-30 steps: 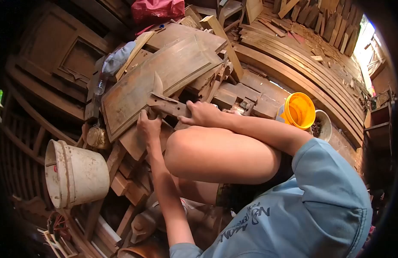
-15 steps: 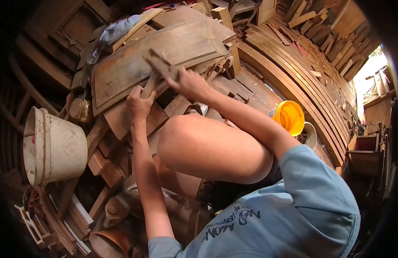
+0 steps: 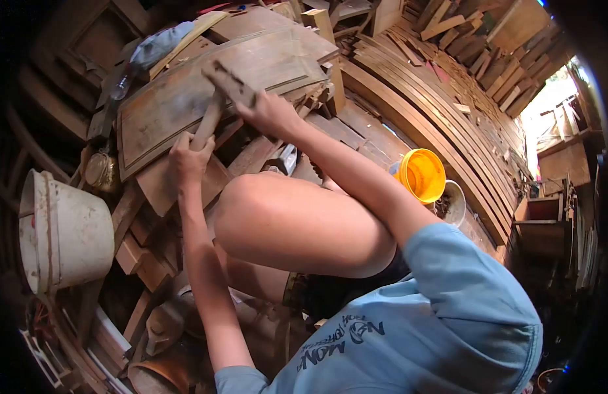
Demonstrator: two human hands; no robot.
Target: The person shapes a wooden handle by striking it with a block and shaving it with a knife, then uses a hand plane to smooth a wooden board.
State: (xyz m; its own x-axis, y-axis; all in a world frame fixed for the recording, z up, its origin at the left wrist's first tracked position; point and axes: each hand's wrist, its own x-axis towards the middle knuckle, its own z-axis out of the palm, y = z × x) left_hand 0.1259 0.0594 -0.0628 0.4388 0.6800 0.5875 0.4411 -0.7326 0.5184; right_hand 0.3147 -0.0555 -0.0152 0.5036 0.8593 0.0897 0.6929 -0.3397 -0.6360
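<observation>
My left hand (image 3: 191, 157) is closed round the lower end of a thick wooden handle-like piece (image 3: 209, 123), above the near edge of a framed wooden panel (image 3: 159, 108). Up and to the right, my right hand (image 3: 270, 115) grips a long, dark-edged wooden piece (image 3: 230, 85) that slants over the panel. The upper end of the left-hand piece meets or passes behind the right-hand piece; blur hides whether they touch. The panel lies tilted across wooden blocks, with a worn, greyish face and a moulded border.
Left stands a dirty white bucket (image 3: 84, 233). A yellow bucket (image 3: 423, 176) sits to the right, beside long stacked boards (image 3: 441, 141). Near the panel's far left are a blue-grey cloth (image 3: 161, 46) and a clear bottle (image 3: 120, 85). My bent knee (image 3: 251, 203) is close below my hands.
The whole view has shifted, so everything appears further left. Both hands keep their holds, and the right-hand piece shows slightly more sharply over the panel.
</observation>
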